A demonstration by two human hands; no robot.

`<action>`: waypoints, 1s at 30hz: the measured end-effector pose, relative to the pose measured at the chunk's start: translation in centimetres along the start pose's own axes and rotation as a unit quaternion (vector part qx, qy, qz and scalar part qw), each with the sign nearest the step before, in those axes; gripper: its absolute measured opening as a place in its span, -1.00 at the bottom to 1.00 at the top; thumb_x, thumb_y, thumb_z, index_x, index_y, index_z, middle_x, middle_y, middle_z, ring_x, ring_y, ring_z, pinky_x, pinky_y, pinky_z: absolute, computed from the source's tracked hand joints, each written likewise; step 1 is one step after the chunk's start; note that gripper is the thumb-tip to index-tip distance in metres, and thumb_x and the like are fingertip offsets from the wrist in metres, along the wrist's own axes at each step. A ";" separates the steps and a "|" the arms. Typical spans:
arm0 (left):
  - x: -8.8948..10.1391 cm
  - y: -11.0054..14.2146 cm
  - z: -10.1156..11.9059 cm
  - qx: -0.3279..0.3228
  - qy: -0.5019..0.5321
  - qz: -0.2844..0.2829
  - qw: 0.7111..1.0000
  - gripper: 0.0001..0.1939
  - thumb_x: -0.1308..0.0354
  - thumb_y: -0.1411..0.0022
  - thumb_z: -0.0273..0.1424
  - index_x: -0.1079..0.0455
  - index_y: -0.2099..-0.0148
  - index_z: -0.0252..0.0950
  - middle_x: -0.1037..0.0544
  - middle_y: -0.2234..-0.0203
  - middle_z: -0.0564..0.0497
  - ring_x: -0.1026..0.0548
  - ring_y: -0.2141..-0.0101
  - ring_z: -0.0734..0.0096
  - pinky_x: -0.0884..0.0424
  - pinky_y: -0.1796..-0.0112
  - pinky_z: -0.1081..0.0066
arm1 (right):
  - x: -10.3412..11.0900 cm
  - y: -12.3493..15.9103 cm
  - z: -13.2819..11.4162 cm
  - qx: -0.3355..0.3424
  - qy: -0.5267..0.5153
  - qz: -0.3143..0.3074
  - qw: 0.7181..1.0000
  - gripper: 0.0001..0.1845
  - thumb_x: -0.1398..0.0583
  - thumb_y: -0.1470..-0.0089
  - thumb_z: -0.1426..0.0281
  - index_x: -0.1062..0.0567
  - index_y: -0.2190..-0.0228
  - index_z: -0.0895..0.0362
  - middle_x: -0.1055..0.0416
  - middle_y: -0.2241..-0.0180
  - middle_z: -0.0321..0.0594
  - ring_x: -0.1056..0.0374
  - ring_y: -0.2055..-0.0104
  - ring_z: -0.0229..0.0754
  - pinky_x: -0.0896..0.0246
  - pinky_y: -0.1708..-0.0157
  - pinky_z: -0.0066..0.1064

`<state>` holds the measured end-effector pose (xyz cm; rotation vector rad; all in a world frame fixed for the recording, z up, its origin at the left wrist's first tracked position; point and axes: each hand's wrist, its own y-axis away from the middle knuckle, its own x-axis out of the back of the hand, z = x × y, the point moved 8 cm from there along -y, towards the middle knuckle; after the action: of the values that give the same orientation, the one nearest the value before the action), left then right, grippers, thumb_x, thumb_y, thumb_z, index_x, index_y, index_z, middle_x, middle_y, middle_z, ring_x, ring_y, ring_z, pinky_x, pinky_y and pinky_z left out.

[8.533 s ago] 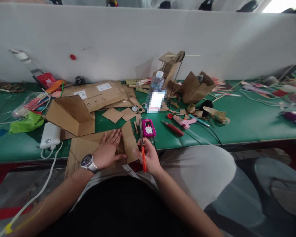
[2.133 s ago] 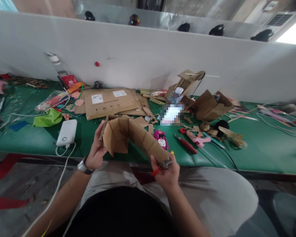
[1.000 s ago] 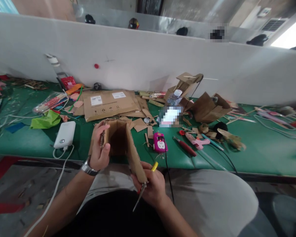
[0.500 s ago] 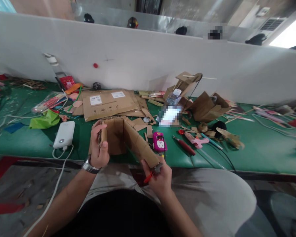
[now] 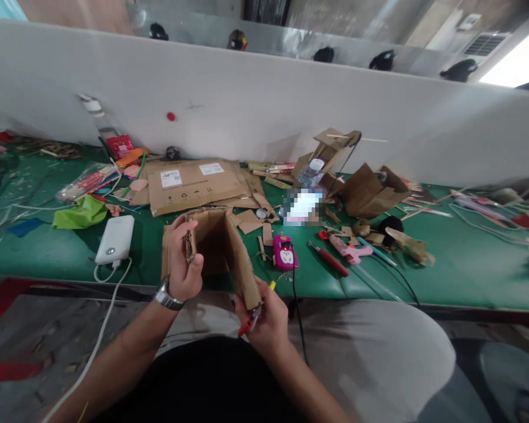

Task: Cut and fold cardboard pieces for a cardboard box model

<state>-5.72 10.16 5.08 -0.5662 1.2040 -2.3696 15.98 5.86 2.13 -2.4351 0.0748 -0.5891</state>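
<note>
Below and left of the centre of the frame, we hold a piece of folded cardboard [image 5: 244, 264] in both hands, just above the near edge of the green counter [image 5: 476, 258]. It bends into a rough upside-down U, its open side facing us. The longer right wall has its long axis running from the bend near the centre down and slightly right, towards our body. The left wall stands closer to upright in the frame.

Our left hand [image 5: 184, 264] clasps the left end, thumb on the inner side. Our right hand [image 5: 268, 317] grips the lower end of the right wall together with red-handled scissors [image 5: 245, 327]; which way their blades point, we cannot tell.

A white power bank [image 5: 114, 239] lies to the left, a flattened box [image 5: 198, 191] behind, and a purple socket [image 5: 284, 252] and pink glue gun [image 5: 350, 249] to the right.
</note>
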 end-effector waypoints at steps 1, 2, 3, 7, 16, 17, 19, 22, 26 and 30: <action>0.0 0.0 -0.2 0.000 0.002 -0.005 1.000 -0.39 0.01 -0.51 0.00 -0.26 -0.44 -0.17 -0.41 -0.22 -0.22 -0.27 -0.35 -0.09 -0.18 -0.34 -0.11 | 0.0 0.1 0.2 0.000 -0.002 -0.002 1.000 -0.85 -0.34 -0.20 0.42 -0.47 0.21 0.02 -0.69 0.11 -0.10 -0.65 0.24 -0.07 -0.58 0.20 -0.30; 0.0 0.1 -0.4 0.001 0.004 -0.012 1.000 -0.36 0.00 -0.50 0.02 -0.23 -0.46 -0.17 -0.39 -0.25 -0.22 -0.27 -0.36 -0.10 -0.17 -0.35 -0.12 | 0.0 0.2 0.4 0.001 -0.004 -0.005 1.000 -0.84 -0.35 -0.20 0.41 -0.47 0.21 0.02 -0.69 0.12 -0.11 -0.65 0.25 -0.07 -0.58 0.21 -0.30; 0.1 0.2 -0.6 0.003 0.007 -0.021 1.000 -0.31 -0.01 -0.49 0.05 -0.19 -0.49 -0.17 -0.37 -0.28 -0.24 -0.26 -0.37 -0.12 -0.17 -0.35 -0.13 | 0.0 0.3 0.6 0.002 -0.006 -0.008 1.000 -0.84 -0.35 -0.20 0.39 -0.47 0.21 0.02 -0.69 0.14 -0.11 -0.64 0.26 -0.06 -0.58 0.22 -0.30; 0.3 0.5 -1.5 0.003 0.007 -0.056 0.998 -0.13 -0.05 -0.41 0.19 -0.10 -0.55 -0.17 -0.30 -0.37 -0.28 -0.27 -0.38 -0.19 -0.18 -0.35 -0.14 | 0.1 0.6 1.4 0.002 -0.004 -0.018 1.000 -0.81 -0.38 -0.21 0.31 -0.48 0.21 0.02 -0.70 0.16 -0.09 -0.64 0.28 -0.05 -0.58 0.25 -0.30; 0.7 0.2 -1.4 -0.013 -0.021 -0.045 0.999 -0.29 -0.08 -0.42 0.16 -0.27 -0.41 -0.12 -0.42 -0.23 -0.22 -0.29 -0.35 -0.15 -0.22 -0.31 -0.14 | -1.2 1.3 1.6 0.040 -0.045 -0.086 0.995 -0.68 -0.41 -0.21 0.14 -0.46 0.18 0.03 -0.67 -0.01 0.04 -0.68 0.11 0.01 -0.57 0.19 -0.30; 0.8 0.2 -1.4 -0.015 -0.023 -0.043 0.999 -0.29 -0.07 -0.42 0.16 -0.27 -0.41 -0.13 -0.43 -0.21 -0.22 -0.30 -0.34 -0.15 -0.23 -0.30 -0.13 | -1.4 1.4 1.5 0.048 -0.051 -0.097 0.993 -0.67 -0.41 -0.21 0.14 -0.47 0.18 0.03 -0.65 -0.05 0.08 -0.67 0.08 0.02 -0.57 0.18 -0.30; 0.8 0.3 -1.5 -0.016 -0.028 -0.041 0.999 -0.29 -0.05 -0.43 0.17 -0.27 -0.40 -0.14 -0.43 -0.20 -0.22 -0.31 -0.34 -0.16 -0.24 -0.29 -0.14 | -1.8 1.7 1.5 0.058 -0.067 -0.119 0.989 -0.67 -0.41 -0.20 0.14 -0.46 0.17 0.03 -0.63 -0.10 0.11 -0.66 0.00 0.05 -0.57 0.16 -0.29; 0.8 0.4 -1.7 -0.015 -0.033 -0.043 0.998 -0.27 -0.01 -0.43 0.20 -0.27 -0.40 -0.15 -0.40 -0.25 -0.25 -0.31 -0.34 -0.16 -0.24 -0.30 -0.15 | -2.1 2.0 1.7 0.052 -0.083 -0.135 0.986 -0.69 -0.40 -0.20 0.16 -0.46 0.18 0.03 -0.62 -0.10 0.12 -0.64 -0.03 0.05 -0.56 0.14 -0.28; 0.9 0.3 -1.8 -0.009 -0.025 -0.038 0.999 -0.25 0.04 -0.44 0.22 -0.28 -0.40 -0.17 -0.38 -0.27 -0.26 -0.30 -0.34 -0.14 -0.22 -0.31 -0.14 | -1.9 1.9 2.4 0.011 -0.082 -0.115 0.990 -0.70 -0.41 -0.20 0.17 -0.48 0.19 0.04 -0.66 -0.03 0.06 -0.66 0.06 0.02 -0.55 0.16 -0.30; 0.9 0.3 -1.8 -0.008 -0.030 -0.042 0.999 -0.22 0.09 -0.43 0.24 -0.27 -0.40 -0.19 -0.38 -0.28 -0.27 -0.30 -0.35 -0.14 -0.23 -0.31 -0.14 | -1.6 1.6 2.8 -0.020 -0.079 -0.099 0.992 -0.69 -0.44 -0.17 0.17 -0.50 0.21 0.05 -0.70 0.13 -0.03 -0.66 0.14 -0.01 -0.54 0.24 -0.35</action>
<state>-7.35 10.76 3.99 -0.7014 1.1961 -2.3958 15.86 6.40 -1.41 -2.5364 -0.2238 -0.4826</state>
